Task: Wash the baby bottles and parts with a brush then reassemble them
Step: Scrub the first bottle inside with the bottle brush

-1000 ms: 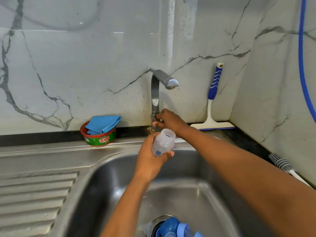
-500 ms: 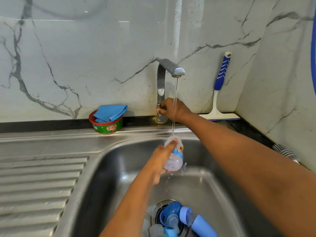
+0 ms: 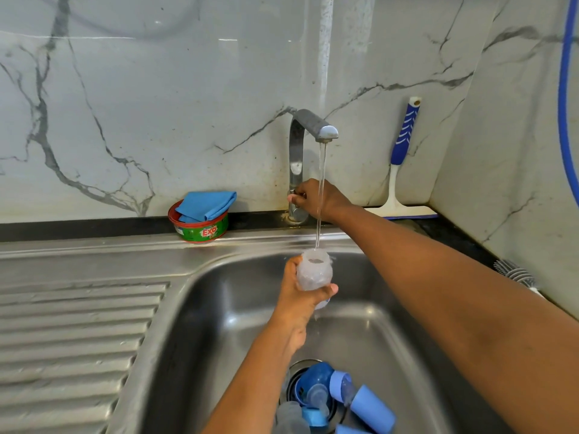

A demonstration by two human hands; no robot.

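Bg: white marble wall w/ grey veins, dark strip along its foot. Below it a steel sink, ribbed drainboard on the left side.

Head cam, what I see:
- Tap at back centre, running. Thin water stream drops straight down.
- Right hand at the tap's base, fingers curled on the tap handle. Arm crosses in from the right.
- Left hand wrapped round a clear bottle, thumb across the front, fingers behind.
- Bottle is held over the basin, roughly upright, open mouth up, directly under the stream. Water lands in the mouth and some drips off below the hand. Looks cloudy inside; can't tell if that's foam or splash.
- Basin floor, on and round the drain: blue ring, clear teat, light blue caps, second clear bottle lying at the bottom edge of view, partly behind the left arm.
- Back ledge, left of the tap: red-green Exo tub w/ a folded blue cloth on top.
- Right of the tap: squeegee, blue handle leaning on the wall, blade on the counter.
- Far right counter: bottle brush, bristle end toward the sink, not touched by either hand.
- Blue hose runs down the right wall.
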